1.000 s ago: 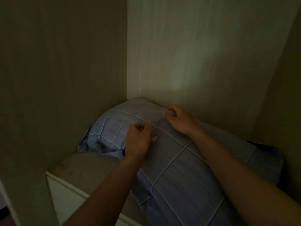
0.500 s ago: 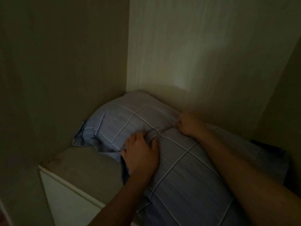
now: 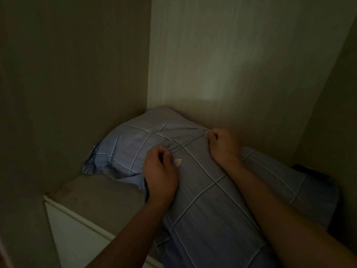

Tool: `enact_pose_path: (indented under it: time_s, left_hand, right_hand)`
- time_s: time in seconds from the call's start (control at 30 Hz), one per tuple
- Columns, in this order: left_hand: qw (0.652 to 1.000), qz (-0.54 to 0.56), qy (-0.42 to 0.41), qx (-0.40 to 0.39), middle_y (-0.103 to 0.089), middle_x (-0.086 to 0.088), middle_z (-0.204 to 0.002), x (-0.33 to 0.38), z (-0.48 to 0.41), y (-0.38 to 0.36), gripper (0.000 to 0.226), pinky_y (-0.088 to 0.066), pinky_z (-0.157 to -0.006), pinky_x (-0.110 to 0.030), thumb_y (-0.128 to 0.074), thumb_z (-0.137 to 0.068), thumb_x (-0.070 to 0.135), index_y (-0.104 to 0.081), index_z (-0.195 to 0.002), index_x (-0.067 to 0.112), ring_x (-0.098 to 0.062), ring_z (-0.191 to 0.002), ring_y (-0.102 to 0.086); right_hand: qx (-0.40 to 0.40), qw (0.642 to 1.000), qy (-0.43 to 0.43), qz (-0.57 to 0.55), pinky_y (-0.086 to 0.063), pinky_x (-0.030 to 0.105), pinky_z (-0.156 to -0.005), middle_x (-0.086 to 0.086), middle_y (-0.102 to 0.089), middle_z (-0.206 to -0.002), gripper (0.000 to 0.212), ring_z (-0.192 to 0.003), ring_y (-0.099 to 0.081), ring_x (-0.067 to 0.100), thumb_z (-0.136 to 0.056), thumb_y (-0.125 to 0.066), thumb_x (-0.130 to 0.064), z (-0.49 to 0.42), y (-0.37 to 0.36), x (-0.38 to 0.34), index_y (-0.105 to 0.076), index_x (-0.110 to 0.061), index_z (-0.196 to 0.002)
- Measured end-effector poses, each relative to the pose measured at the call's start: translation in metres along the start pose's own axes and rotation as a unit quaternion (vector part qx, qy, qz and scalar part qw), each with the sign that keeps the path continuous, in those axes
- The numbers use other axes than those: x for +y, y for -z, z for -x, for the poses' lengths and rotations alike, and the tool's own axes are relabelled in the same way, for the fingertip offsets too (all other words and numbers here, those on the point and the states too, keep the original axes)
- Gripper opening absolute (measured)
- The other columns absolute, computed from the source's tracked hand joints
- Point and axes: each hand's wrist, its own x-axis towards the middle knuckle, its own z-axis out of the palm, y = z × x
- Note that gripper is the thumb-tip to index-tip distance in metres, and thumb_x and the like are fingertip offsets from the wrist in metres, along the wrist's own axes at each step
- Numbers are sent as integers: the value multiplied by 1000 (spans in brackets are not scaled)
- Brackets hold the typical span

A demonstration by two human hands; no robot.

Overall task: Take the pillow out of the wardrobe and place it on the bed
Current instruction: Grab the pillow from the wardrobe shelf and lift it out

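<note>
A blue pillow (image 3: 204,206) with thin white grid lines lies on a shelf (image 3: 100,198) inside a dim wardrobe, its far end pushed into the back left corner. My left hand (image 3: 161,171) rests on the pillow's near left side, fingers curled and pinching a fold of the cover. My right hand (image 3: 222,146) sits farther back on top, fingers closed on the fabric near the back wall. Both forearms cross the lower part of the frame and hide some of the pillow.
The wardrobe's left wall (image 3: 73,93), back wall (image 3: 231,74) and right wall (image 3: 332,113) close in tightly around the pillow. The shelf's white front edge (image 3: 77,221) runs at the lower left. Something dark (image 3: 313,175) lies behind the pillow's right end.
My right hand has slid back and right along the pillow's top and closed on the fabric. My left hand went from flat on the cover to curled, pinching a fold.
</note>
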Motion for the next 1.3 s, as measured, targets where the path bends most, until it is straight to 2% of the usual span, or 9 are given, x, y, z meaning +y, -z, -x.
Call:
enact_pose_path:
  time_s: [0.23, 0.43, 0.63, 0.7, 0.83, 1.0, 1.17, 1.23, 1.3]
  left_hand:
    - [997, 69, -42, -18, -63, 0, -84, 21, -7, 13, 10, -44, -72, -22, -56, -92, 10, -58, -84, 17, -12, -79, -59]
    - [984, 96, -120, -85, -64, -1, -86, 45, -27, 33, 7, -48, -75, -29, -56, -92, 12, -61, -87, 12, -15, -82, -60]
    - [962, 99, -192, -165, -66, -7, -91, 62, -70, 56, 6, -49, -84, -39, -59, -88, 7, -61, -85, 11, -23, -88, -62]
    - [956, 92, -200, -193, -65, -10, -90, 64, -85, 67, 9, -48, -82, -34, -59, -87, 4, -61, -83, 12, -22, -85, -61]
    - [950, 34, -205, -231, -66, -9, -86, 58, -91, 84, 12, -39, -71, -10, -61, -85, 1, -60, -79, 12, -6, -76, -54]
    - [958, -21, -139, -249, -65, -10, -82, 26, -60, 93, 12, -42, -74, -30, -61, -86, 2, -60, -76, 8, -26, -81, -58]
    - [965, -75, -70, -240, -67, -7, -81, 13, -55, 110, 17, -33, -63, -14, -63, -86, 8, -61, -71, 15, -17, -75, -57]
    - [966, -92, 5, -244, -69, -8, -97, 8, -50, 116, 7, -43, -79, -18, -67, -85, 23, -64, -85, 17, -19, -89, -61]
    - [955, -109, 97, -257, -61, -11, -123, 5, -46, 124, 47, -43, -98, -33, -64, -84, 45, -56, -118, 13, -27, -113, -57]
  right_hand:
    - [93, 992, -36, -74, -27, 33, -52, 9, -49, -57, 45, -56, -45, 19, -97, -52, -27, 24, 24, -17, -51, -3, -59]
    - [184, 971, -39, -146, -20, 34, -52, -5, -34, -49, 44, -52, -32, 10, -96, -54, -20, 47, 52, -35, -42, -11, -55]
    - [216, 962, -35, -162, -31, 36, -53, 15, -49, -53, 44, -56, -40, 11, -96, -55, -22, 70, 74, -59, -54, 7, -62]
    - [212, 966, -17, -143, -28, 28, -49, 4, -45, -49, 45, -51, -36, 7, -96, -55, -21, 78, 77, -71, -53, 5, -59]
    - [219, 967, -26, -125, -35, 41, -58, 12, -48, -54, 45, -56, -43, 19, -96, -55, -21, 99, 67, -83, -48, -1, -56]
    - [186, 973, -72, -119, -41, 46, -61, 10, -46, -55, 44, -58, -45, 20, -96, -55, -19, 126, 49, -76, -49, -3, -55]
    - [138, 984, -51, -96, -40, 42, -62, 13, -55, -59, 42, -60, -51, 23, -96, -55, -20, 131, 39, -81, -58, 2, -60]
    - [123, 989, -33, -78, -37, 39, -59, 13, -57, -58, 42, -58, -52, 23, -95, -56, -20, 134, 36, -82, -58, -2, -58]
    - [101, 992, -23, -66, -31, 34, -55, 7, -50, -54, 43, -54, -47, 19, -94, -58, -20, 136, 34, -80, -52, -11, -53]
